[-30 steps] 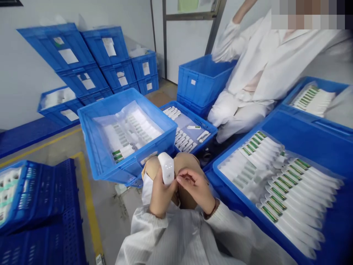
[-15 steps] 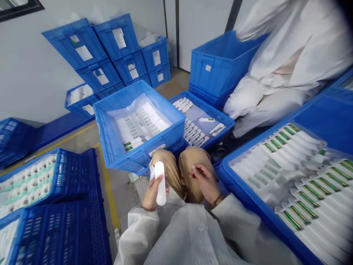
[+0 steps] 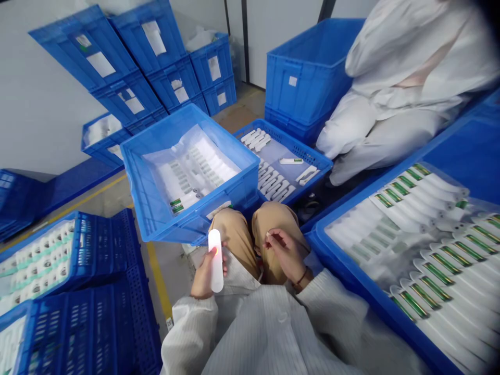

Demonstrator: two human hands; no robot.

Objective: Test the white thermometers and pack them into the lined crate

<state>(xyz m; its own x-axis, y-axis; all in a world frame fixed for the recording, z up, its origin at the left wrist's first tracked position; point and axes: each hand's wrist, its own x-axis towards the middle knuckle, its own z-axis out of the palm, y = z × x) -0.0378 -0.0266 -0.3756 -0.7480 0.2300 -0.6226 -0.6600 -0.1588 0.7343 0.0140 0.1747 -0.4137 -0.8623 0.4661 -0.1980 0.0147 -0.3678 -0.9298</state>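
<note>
A person in a pale, ribbed smock and tan trousers [image 3: 273,216] sits among blue plastic bins, the left hand [image 3: 201,276] gripping a slim white handheld device [image 3: 216,271] with rounded ends. The fingers wrap its sides and the thumb lies across its face, where a reddish-orange glow shows at the thumb tip. The device is held above the lap, near the left knee. The right hand [image 3: 288,255] rests near the other thigh, fingers curled and thumb close to the index finger; whether they pinch anything small cannot be told. Just beyond the knees stands a lined blue bin [image 3: 187,229] of white pieces, beside a shallow perforated tray [image 3: 289,141] with more white parts [image 3: 275,182] in rows. At right, a large bin [image 3: 347,268] holds overlapping white casings [image 3: 441,226] fitted with what look like green-and-gold batteries [image 3: 414,303]. A co-worker in white [image 3: 390,99] sits nearby, next to a deep blue crate [image 3: 289,99].
</note>
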